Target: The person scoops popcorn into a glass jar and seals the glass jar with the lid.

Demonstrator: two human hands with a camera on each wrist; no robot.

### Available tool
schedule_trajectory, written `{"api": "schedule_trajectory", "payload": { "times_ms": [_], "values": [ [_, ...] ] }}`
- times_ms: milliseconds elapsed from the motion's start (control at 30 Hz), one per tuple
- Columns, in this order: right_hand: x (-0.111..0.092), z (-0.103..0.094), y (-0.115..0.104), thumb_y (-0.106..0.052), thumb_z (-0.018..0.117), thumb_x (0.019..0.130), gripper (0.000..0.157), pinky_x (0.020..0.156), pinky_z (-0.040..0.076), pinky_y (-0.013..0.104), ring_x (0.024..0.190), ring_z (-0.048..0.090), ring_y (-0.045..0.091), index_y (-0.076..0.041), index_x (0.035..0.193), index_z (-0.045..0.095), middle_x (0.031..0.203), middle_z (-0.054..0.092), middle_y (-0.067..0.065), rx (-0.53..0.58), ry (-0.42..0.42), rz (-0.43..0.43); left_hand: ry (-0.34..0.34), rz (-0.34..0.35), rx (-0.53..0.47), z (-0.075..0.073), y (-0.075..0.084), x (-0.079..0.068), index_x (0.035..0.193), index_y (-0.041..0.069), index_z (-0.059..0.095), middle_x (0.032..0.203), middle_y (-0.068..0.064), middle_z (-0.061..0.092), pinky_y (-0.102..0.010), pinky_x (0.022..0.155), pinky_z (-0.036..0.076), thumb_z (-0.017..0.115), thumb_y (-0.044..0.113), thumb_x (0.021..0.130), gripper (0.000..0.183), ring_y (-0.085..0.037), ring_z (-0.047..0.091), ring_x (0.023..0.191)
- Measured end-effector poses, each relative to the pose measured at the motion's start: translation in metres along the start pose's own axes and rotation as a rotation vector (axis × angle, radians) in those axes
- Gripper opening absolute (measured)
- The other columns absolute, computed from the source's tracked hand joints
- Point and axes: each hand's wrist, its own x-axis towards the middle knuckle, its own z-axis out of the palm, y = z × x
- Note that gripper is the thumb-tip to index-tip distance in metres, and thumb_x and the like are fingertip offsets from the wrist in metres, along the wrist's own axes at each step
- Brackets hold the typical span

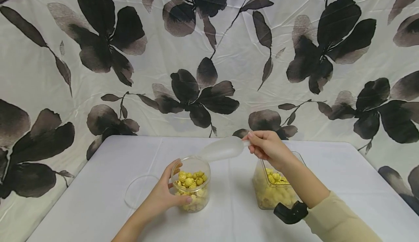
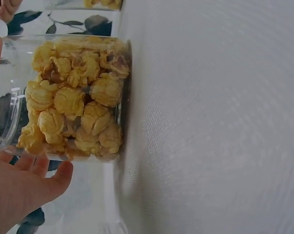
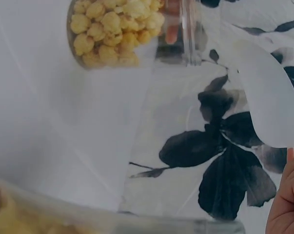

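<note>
A clear round jar [image 1: 207, 194] stands on the table, partly filled with yellow popcorn [image 1: 190, 180]. My left hand [image 1: 167, 194] grips it from the left, thumb across the front and fingers behind. In the left wrist view popcorn [image 2: 68, 102] fills the jar's lower part. My right hand [image 1: 266, 147] pinches the handle of a translucent white scoop [image 1: 224, 149], whose tip overlaps the jar's far rim in the head view. The right wrist view shows the scoop [image 3: 268, 97] with no popcorn visible on it. Below the right forearm stands a clear square tub [image 1: 262, 198] holding more popcorn.
A clear round lid [image 1: 131, 202] lies on the white table [image 1: 229, 220] left of the jar. A black strap piece [image 1: 290, 213] hangs at the right wrist, in front of the tub. Behind the table hangs a flower-printed cloth [image 1: 196, 53].
</note>
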Motion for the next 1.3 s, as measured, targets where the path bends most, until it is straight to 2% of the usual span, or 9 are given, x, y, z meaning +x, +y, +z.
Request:
{"api": "schedule_trajectory", "payload": {
  "times_ms": [167,367,567,700,800,933,1000,1067,1300],
  "values": [
    [-0.007,-0.013,-0.002,-0.015,0.047,0.098,0.021,0.042,0.032,0.013,0.044,0.038,0.004,-0.001,0.094,0.062,0.061,0.053,-0.001,0.042,0.012,0.002,0.019,-0.001,-0.010,-0.002,0.003,-0.002,0.147,0.021,0.017,0.152,-0.012,0.019,-0.054,0.104,0.027,0.086,0.021,0.064,0.108,-0.032,0.019,0.137],
    [-0.016,-0.028,-0.004,-0.014,0.047,0.098,0.022,0.041,0.033,0.013,0.042,0.039,0.004,-0.008,0.088,0.065,0.061,0.054,-0.001,0.099,0.018,0.002,0.039,0.068,0.001,-0.005,0.010,-0.004,0.147,0.015,0.019,0.150,-0.014,0.023,-0.053,0.103,0.030,0.086,0.019,0.064,0.107,-0.031,0.019,0.137],
    [-0.022,-0.043,-0.004,-0.015,0.048,0.098,0.023,0.042,0.034,0.012,0.043,0.040,0.003,-0.010,0.086,0.067,0.062,0.054,-0.001,0.161,-0.008,-0.003,0.054,0.113,0.017,-0.010,0.021,-0.008,0.146,0.016,0.021,0.149,-0.008,0.027,-0.055,0.102,0.029,0.086,0.019,0.063,0.106,-0.029,0.021,0.137],
    [-0.027,-0.053,-0.004,-0.017,0.049,0.098,0.023,0.042,0.036,0.012,0.043,0.041,0.004,-0.010,0.087,0.068,0.063,0.054,-0.001,0.202,-0.019,-0.011,0.073,0.170,0.029,-0.012,0.030,-0.010,0.146,0.016,0.022,0.148,-0.007,0.029,-0.055,0.102,0.029,0.086,0.017,0.064,0.105,-0.028,0.023,0.137],
    [-0.030,-0.061,-0.003,-0.016,0.049,0.098,0.022,0.042,0.036,0.012,0.044,0.041,0.004,-0.010,0.088,0.068,0.064,0.055,-0.001,0.228,-0.031,-0.022,0.104,0.205,0.030,-0.013,0.039,-0.012,0.146,0.020,0.023,0.147,-0.005,0.030,-0.047,0.104,0.031,0.086,0.015,0.063,0.105,-0.024,0.025,0.136],
    [-0.035,-0.071,-0.002,-0.016,0.049,0.098,0.022,0.042,0.036,0.012,0.045,0.043,0.004,-0.009,0.090,0.069,0.065,0.055,-0.001,0.250,-0.041,-0.038,0.143,0.263,0.005,-0.011,0.050,-0.014,0.145,0.026,0.025,0.146,0.000,0.032,-0.024,0.103,0.032,0.087,0.012,0.061,0.106,-0.018,0.028,0.134],
    [-0.037,-0.076,-0.002,-0.015,0.049,0.098,0.022,0.042,0.037,0.012,0.045,0.044,0.004,-0.009,0.090,0.069,0.066,0.056,0.000,0.263,-0.045,-0.046,0.144,0.293,-0.013,-0.009,0.055,-0.014,0.144,0.027,0.026,0.145,0.001,0.032,-0.016,0.101,0.031,0.088,0.011,0.060,0.106,-0.016,0.028,0.133],
    [-0.039,-0.080,-0.001,-0.014,0.049,0.097,0.021,0.042,0.037,0.012,0.046,0.044,0.004,-0.008,0.091,0.068,0.066,0.056,0.000,0.279,-0.052,-0.056,0.133,0.316,-0.029,-0.006,0.059,-0.015,0.144,0.027,0.026,0.145,0.002,0.031,-0.014,0.101,0.030,0.088,0.011,0.060,0.106,-0.015,0.027,0.134],
    [-0.047,-0.095,-0.001,-0.014,0.049,0.097,0.022,0.044,0.039,0.011,0.047,0.046,0.004,-0.007,0.092,0.070,0.067,0.057,0.000,0.295,-0.080,-0.053,0.119,0.353,-0.066,0.003,0.067,-0.012,0.145,0.026,0.026,0.146,0.004,0.030,-0.019,0.103,0.031,0.086,0.007,0.062,0.105,-0.012,0.027,0.134]
  ]
}}
